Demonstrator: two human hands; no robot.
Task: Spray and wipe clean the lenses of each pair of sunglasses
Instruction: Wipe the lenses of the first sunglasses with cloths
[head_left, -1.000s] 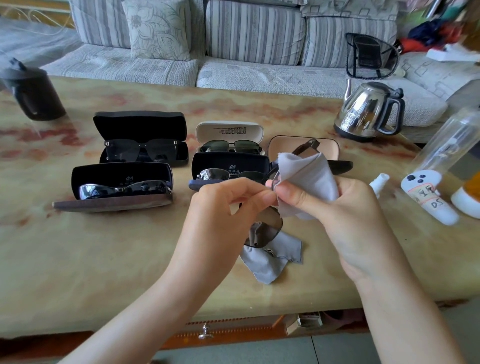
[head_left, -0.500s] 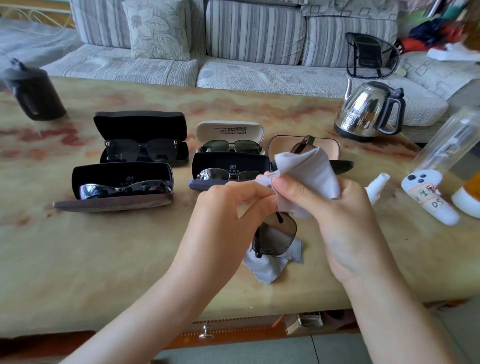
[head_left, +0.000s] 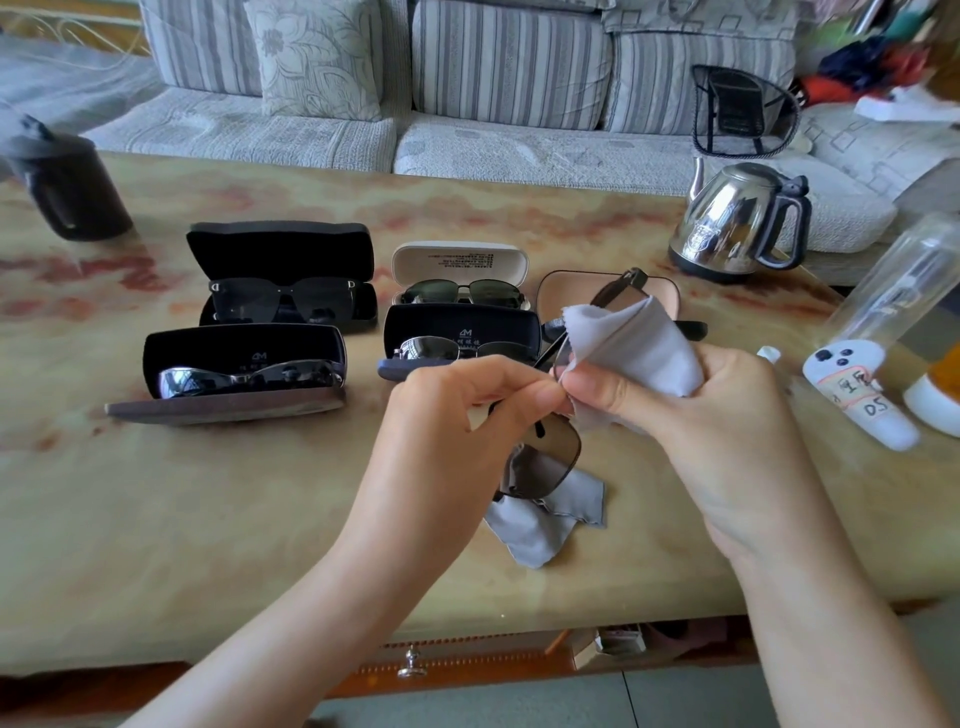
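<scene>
The left hand (head_left: 467, 415) pinches the sunglasses (head_left: 550, 457) by the frame, fingers curled. The right hand (head_left: 722, 431) clutches a grey cloth (head_left: 639, 353) bunched over the upper lens. Fingertips meet and both wrists angle inward above the surface (head_left: 208, 519). A second cloth (head_left: 540, 530) lies at 6 o'clock beneath them. Open cases (head_left: 244, 358) holding other pairs sit from 9 to 12 o'clock, and a kettle (head_left: 737, 223) stands at 1 o'clock.
</scene>
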